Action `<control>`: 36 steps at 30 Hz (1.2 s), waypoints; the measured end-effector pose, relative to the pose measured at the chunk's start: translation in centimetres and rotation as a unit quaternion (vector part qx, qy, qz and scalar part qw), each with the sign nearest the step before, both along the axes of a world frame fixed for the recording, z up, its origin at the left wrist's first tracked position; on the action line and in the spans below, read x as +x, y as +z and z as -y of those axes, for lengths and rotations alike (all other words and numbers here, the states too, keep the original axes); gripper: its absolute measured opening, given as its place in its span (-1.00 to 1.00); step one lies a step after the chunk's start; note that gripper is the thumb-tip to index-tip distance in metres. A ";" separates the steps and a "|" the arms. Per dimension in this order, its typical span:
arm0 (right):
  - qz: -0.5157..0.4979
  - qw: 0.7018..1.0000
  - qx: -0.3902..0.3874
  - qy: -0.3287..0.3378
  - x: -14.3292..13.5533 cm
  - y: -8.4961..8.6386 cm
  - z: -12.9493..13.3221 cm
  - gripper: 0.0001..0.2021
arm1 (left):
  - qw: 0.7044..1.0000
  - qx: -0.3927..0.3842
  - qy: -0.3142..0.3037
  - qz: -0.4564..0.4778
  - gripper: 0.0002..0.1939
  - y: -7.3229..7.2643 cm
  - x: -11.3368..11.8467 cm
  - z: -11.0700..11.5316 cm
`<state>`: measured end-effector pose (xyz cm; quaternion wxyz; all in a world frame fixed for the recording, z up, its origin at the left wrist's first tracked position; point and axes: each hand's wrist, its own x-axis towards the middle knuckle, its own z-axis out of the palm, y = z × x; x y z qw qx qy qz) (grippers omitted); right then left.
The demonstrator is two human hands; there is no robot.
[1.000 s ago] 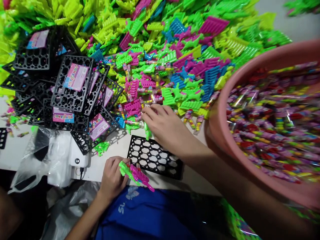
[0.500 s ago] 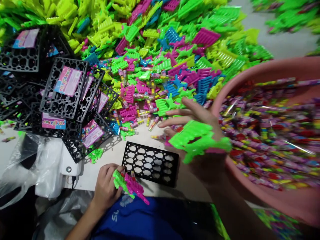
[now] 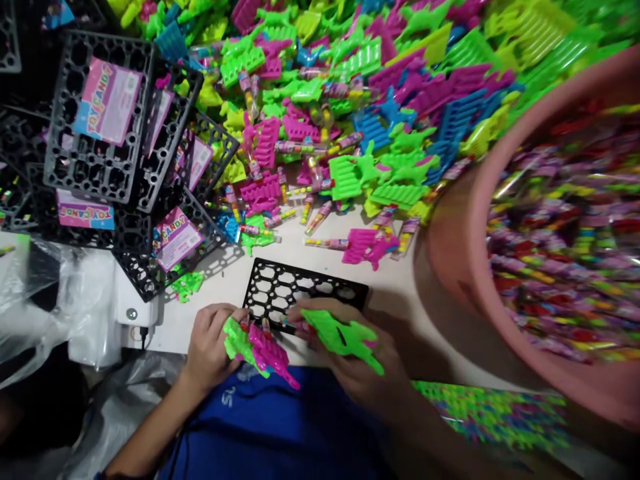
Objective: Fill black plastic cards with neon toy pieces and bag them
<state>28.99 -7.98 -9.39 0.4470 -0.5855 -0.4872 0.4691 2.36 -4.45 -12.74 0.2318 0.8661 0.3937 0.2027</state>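
A black honeycomb tray (image 3: 280, 293) lies on the white table at the centre. My left hand (image 3: 215, 340) is closed at its left front corner, beside a green plastic toy (image 3: 240, 343) and a pink toy (image 3: 270, 353) at the tray's front edge. At the tray's front right, my right hand (image 3: 360, 360) has its fingers closed on a candy tube (image 3: 304, 327), whose end shows at the fingertips. A green toy (image 3: 340, 333) lies against the back of that hand; what fixes it there is hidden.
Black trays with Toy Candy labels (image 3: 100, 167) are stacked at left, near a white device (image 3: 135, 303) and clear plastic (image 3: 90, 313). Colourful toys (image 3: 300, 127) spread across the back. A pink tub (image 3: 480, 267) full of candy tubes stands at right.
My right hand has come down from the toy pile to the tray's front edge, and its spread fingers have closed on a tube. The view has shifted closer; my left hand has barely moved.
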 end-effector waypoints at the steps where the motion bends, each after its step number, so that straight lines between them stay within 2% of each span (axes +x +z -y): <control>1: 0.005 1.000 0.008 -0.001 -0.6 -0.7 0.7 -0.79 | 1.000 0.000 -0.001 0.000 -0.52 0.1 0.1 -0.1; 5: 0.061 0.995 0.080 0.016 -1.5 -2.0 2.2 -0.63 | 1.000 0.012 0.006 -0.006 -0.57 0.4 0.4 -0.2; 9: 0.122 0.976 0.169 0.066 -0.7 -2.8 2.7 -0.50 | 1.000 0.007 0.019 -0.021 -0.65 0.3 0.4 -0.1; 15: 0.163 0.941 0.272 0.119 -0.3 -2.8 2.6 -0.45 | 0.999 0.005 0.029 -0.029 -0.72 0.2 0.8 0.1; 18: 0.210 0.931 0.266 0.133 -0.9 -2.4 2.1 -0.49 | 0.999 0.008 0.024 -0.028 -0.73 0.1 0.8 0.1; 22: 0.271 0.917 0.249 0.155 -1.4 -2.0 1.5 -0.55 | 1.000 0.002 0.002 -0.017 -0.64 -0.1 0.5 0.1; 28: 0.259 0.920 0.231 0.184 -1.0 -1.8 1.4 -0.54 | 1.000 -0.016 0.002 -0.002 -0.61 0.2 0.2 -0.2; 32: 0.207 0.927 0.197 0.242 0.2 -0.9 0.6 -0.55 | 1.000 -0.014 0.006 -0.004 -0.60 0.2 -0.1 -0.2; 34: 0.206 0.934 0.188 0.224 1.3 -0.5 -0.3 -0.52 | 1.000 -0.003 0.004 -0.009 -0.60 0.0 -0.1 -0.3; 36: 0.273 0.937 0.166 0.139 2.3 -0.3 -1.6 -0.53 | 1.000 0.017 -0.003 -0.010 -0.62 -0.1 -0.1 -0.3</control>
